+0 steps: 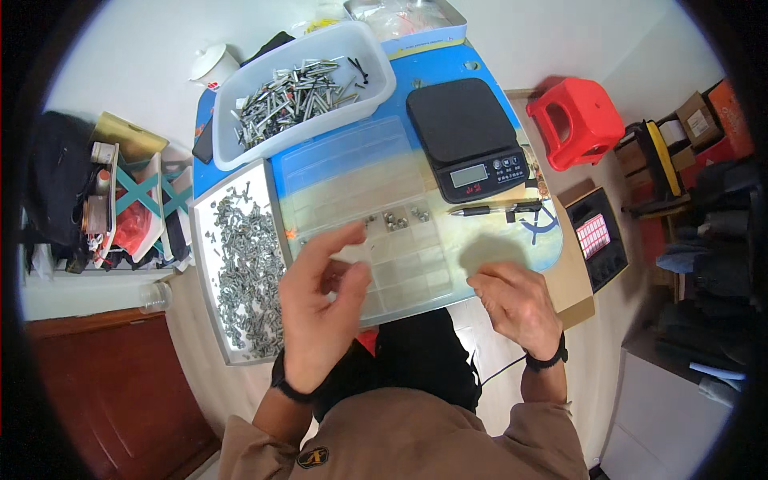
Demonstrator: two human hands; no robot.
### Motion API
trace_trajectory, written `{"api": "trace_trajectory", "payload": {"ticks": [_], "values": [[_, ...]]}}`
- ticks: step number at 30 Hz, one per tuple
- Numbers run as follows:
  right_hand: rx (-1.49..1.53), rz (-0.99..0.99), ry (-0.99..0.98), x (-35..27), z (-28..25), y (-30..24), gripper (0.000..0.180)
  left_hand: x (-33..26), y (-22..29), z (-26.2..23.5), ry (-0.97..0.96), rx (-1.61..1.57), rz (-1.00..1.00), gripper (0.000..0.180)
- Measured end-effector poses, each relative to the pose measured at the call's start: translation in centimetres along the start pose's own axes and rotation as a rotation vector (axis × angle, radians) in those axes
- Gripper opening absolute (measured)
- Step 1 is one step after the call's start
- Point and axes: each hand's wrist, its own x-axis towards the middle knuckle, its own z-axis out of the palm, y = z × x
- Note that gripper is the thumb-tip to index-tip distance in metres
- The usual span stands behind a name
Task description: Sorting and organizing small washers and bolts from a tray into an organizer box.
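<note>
My left hand is raised above the near left part of a clear plastic compartment box. Its thumb and fingers are pinched together, and I cannot tell whether a small part sits between them. My right hand rests at the near right corner of that box, fingers curled down, nothing visible in it. A few small metal nuts lie in three compartments in the box's middle row. A flat tray heaped with small grey screws lies to the left of my left hand.
A white tub of longer metal bolts stands at the back. A black digital scale sits right of the box, a pen in front of it. A red stool and a cluttered shelf flank the table.
</note>
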Motion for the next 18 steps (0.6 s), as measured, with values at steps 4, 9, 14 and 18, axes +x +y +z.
{"api": "trace_trajectory", "payload": {"ticks": [4, 9, 14, 18], "values": [[0.03, -0.04, -0.08, 0.2, -0.1, -3.3, 0.026, -5.1, -0.7, -4.3, 0.109, -0.188, -0.048, 0.03], [0.143, -0.267, -0.256, 2.2, 1.9, -9.9, 0.028, -10.6, -4.1, -7.6, 0.298, -0.32, -0.089, 0.019], [0.033, -0.379, -0.442, 5.6, 5.6, -14.4, 0.027, -14.7, -8.1, -10.0, 0.4, -0.459, -0.18, 0.018], [-0.182, -0.378, -0.511, 9.1, 7.5, -16.4, 0.022, -16.0, -9.7, -11.0, 0.431, -0.559, -0.19, 0.019]]}}
